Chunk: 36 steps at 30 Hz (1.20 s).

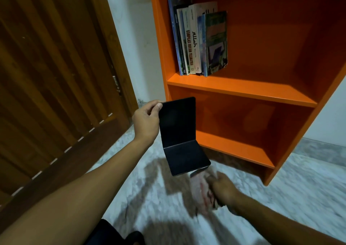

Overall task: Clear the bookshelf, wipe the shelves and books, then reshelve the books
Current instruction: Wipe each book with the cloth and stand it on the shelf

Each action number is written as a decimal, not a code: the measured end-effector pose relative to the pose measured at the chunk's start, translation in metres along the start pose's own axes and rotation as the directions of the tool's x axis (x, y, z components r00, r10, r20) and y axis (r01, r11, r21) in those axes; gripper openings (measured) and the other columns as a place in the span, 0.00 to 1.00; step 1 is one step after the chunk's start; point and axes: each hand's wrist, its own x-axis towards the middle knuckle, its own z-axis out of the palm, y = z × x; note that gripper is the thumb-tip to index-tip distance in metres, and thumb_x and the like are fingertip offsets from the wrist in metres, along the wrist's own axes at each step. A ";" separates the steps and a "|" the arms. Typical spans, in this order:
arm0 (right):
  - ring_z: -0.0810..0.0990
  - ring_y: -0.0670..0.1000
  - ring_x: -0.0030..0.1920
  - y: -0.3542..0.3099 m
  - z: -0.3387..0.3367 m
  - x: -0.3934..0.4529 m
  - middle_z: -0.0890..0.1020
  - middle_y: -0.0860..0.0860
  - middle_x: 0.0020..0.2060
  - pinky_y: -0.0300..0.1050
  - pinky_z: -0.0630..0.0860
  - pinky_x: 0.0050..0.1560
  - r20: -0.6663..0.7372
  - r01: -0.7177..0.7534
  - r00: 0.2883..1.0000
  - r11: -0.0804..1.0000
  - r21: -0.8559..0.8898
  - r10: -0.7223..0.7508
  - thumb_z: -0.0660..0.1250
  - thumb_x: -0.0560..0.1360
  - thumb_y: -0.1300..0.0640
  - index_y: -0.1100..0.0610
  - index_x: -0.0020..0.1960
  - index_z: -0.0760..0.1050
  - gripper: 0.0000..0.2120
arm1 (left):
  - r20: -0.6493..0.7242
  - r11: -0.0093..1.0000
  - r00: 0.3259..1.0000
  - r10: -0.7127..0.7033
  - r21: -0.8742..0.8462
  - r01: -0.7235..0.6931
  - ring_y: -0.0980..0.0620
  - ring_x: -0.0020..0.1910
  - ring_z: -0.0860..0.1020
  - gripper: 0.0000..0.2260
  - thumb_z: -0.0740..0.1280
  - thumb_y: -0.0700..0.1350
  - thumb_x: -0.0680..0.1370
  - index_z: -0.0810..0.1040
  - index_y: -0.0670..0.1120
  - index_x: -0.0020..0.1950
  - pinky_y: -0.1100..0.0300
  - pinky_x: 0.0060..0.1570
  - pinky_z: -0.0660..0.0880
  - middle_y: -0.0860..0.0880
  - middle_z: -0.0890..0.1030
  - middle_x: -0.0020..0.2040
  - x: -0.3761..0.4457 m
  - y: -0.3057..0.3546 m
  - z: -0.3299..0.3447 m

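Looked like a room in a home, prob. a corner by the entry. Brown slatted wooden door w/ metal hinge stood at left, plain white wall beside it, pale marble-pattern floor below. Small orange bookshelf stood vs. the wall, w/ a short row of paperbacks, incl. Indonesian titles, upright on the upper shelf.

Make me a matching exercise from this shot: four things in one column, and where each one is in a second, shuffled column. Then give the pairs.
Things:
1. black bookend
2. cloth
3. row of books
4. wooden door

Places:
A. upright on the orange bookshelf's upper shelf
B. pinched by its top corner in the left hand
C. at the left of the view
D. bunched in the right hand

Pairs: 1-B, 2-D, 3-A, 4-C
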 end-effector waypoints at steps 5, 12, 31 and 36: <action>0.85 0.62 0.50 -0.016 -0.029 0.022 0.85 0.62 0.51 0.59 0.81 0.53 0.109 -0.244 0.967 0.723 0.647 0.228 0.53 0.85 0.52 0.63 0.64 0.71 0.17 | 0.071 0.975 0.991 -0.118 -0.181 0.129 0.53 0.52 0.84 0.09 0.64 0.40 0.82 0.83 0.42 0.58 0.52 0.54 0.82 0.49 0.86 0.51 -0.004 -0.003 -0.007; 0.83 0.62 0.54 -0.048 -0.021 0.020 0.82 0.61 0.58 0.51 0.81 0.42 0.040 -0.195 0.975 0.756 0.626 0.218 0.64 0.82 0.58 0.67 0.65 0.71 0.16 | 0.133 0.914 0.973 -0.188 -0.339 0.223 0.45 0.55 0.83 0.08 0.63 0.38 0.82 0.82 0.40 0.56 0.52 0.57 0.81 0.47 0.84 0.49 -0.009 0.002 -0.001; 0.63 0.55 0.31 -0.064 0.024 -0.004 0.71 0.60 0.35 0.55 0.61 0.33 -0.544 0.365 0.809 0.915 0.172 -0.220 0.63 0.81 0.64 0.53 0.48 0.65 0.09 | 0.198 0.836 0.926 -0.321 -0.401 0.375 0.45 0.69 0.75 0.31 0.66 0.48 0.81 0.55 0.52 0.81 0.44 0.65 0.75 0.43 0.69 0.76 -0.029 0.021 0.036; 0.76 0.66 0.37 -0.056 0.013 0.005 0.78 0.61 0.38 0.63 0.74 0.34 -0.576 0.323 0.796 0.936 0.143 -0.186 0.59 0.79 0.67 0.50 0.47 0.69 0.12 | 0.122 0.863 0.936 -0.330 -0.364 0.352 0.49 0.58 0.83 0.16 0.58 0.37 0.84 0.74 0.47 0.69 0.48 0.54 0.82 0.46 0.83 0.60 -0.024 0.023 0.031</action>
